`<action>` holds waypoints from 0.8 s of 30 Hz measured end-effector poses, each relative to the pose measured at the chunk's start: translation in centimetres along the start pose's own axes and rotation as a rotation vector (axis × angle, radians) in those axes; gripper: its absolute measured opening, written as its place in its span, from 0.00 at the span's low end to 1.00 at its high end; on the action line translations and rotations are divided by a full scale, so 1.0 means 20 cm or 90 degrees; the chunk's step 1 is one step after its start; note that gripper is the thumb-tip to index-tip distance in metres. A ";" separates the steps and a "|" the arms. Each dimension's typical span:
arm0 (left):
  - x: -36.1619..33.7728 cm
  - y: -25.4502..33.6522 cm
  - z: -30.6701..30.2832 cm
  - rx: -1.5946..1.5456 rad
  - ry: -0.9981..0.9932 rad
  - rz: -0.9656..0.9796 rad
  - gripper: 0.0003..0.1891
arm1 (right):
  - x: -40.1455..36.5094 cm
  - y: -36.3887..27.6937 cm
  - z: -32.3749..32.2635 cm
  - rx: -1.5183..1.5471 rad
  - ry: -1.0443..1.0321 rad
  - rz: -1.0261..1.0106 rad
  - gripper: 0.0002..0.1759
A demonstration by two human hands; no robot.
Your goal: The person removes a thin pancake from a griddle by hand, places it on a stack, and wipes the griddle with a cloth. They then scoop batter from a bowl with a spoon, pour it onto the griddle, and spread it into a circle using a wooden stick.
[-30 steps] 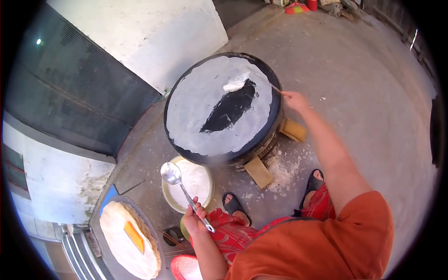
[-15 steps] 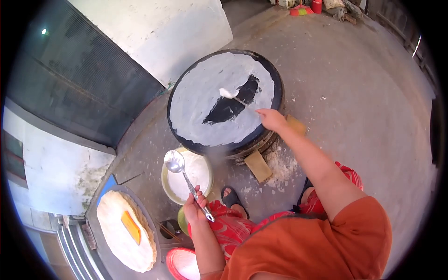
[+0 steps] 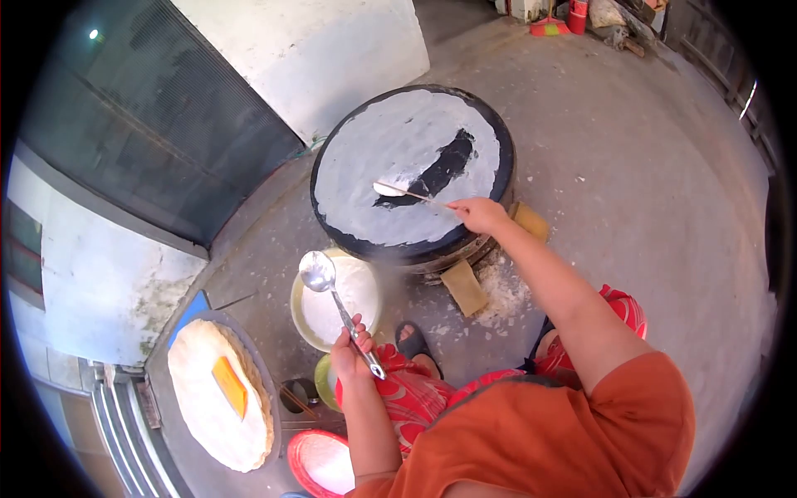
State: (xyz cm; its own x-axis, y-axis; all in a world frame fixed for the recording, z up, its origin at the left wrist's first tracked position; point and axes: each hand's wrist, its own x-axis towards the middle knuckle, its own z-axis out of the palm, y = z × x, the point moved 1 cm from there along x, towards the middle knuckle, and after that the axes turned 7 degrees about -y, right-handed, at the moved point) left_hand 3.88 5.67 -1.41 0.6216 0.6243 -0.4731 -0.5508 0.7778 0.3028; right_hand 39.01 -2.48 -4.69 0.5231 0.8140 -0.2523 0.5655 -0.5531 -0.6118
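Note:
My left hand (image 3: 352,350) grips a large metal ladle (image 3: 347,319) by its handle, bowl end up, near a pale bowl of white batter (image 3: 336,297). My right hand (image 3: 480,216) is closed round the end of a thin-handled batter spreader (image 3: 425,198). White batter coats the spreader's far end, which rests on or just over the round black griddle (image 3: 330,224). A thin sheet of pale batter (image 3: 365,149) covers most of the griddle, with a long dark bare strip (image 3: 448,172) across its middle. The spreader's head is partly hidden by batter.
A stack of round flatbreads (image 3: 203,407) with an orange scraper (image 3: 230,387) on top stands at lower left. A red basin (image 3: 300,475) and a green bowl (image 3: 324,383) sit by my legs. Yellowish blocks (image 3: 465,288) lie beside the griddle.
My right hand has drawn the spreader's coated end toward the near left of the griddle. The bare strip has narrowed. My left hand still holds the ladle; the view has shifted slightly.

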 end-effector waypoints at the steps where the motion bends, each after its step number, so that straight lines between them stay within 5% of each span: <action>1: 0.00 0.00 0.00 -0.002 -0.002 0.004 0.18 | 0.00 0.02 0.00 -0.002 0.000 -0.004 0.16; 5: -0.02 -0.02 0.01 0.035 0.024 0.024 0.18 | 0.02 0.10 0.08 0.127 0.105 0.055 0.16; 7: -0.02 -0.01 0.02 0.048 0.030 0.031 0.17 | 0.08 0.10 0.17 0.046 0.031 -0.062 0.16; 11: -0.01 0.00 -0.01 0.015 0.015 0.006 0.18 | -0.13 -0.14 -0.13 -0.089 -0.055 -0.038 0.16; 13: -0.02 0.01 -0.01 0.006 0.009 0.002 0.18 | -0.23 -0.16 -0.26 -0.134 -0.019 -0.013 0.15; 15: -0.03 0.00 0.01 0.023 0.030 0.011 0.18 | -0.29 -0.14 -0.31 -0.209 0.160 -0.045 0.17; 16: -0.03 0.00 0.00 0.019 0.030 0.011 0.18 | -0.31 -0.13 -0.24 -0.256 0.289 -0.071 0.18; 19: -0.03 0.00 -0.02 0.042 0.012 0.017 0.18 | -0.28 -0.10 0.13 -0.283 0.377 -0.197 0.20; 24: -0.03 0.01 0.00 0.011 0.013 -0.022 0.17 | -0.31 -0.14 0.42 -0.359 0.310 -0.210 0.21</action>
State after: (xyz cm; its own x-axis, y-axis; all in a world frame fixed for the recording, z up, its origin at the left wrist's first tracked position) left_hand 3.40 5.33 -1.04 0.6286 0.5960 -0.4997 -0.5199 0.7998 0.3001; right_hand 28.85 -4.54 -7.77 0.4192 0.8538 0.3088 0.9068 -0.4108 -0.0951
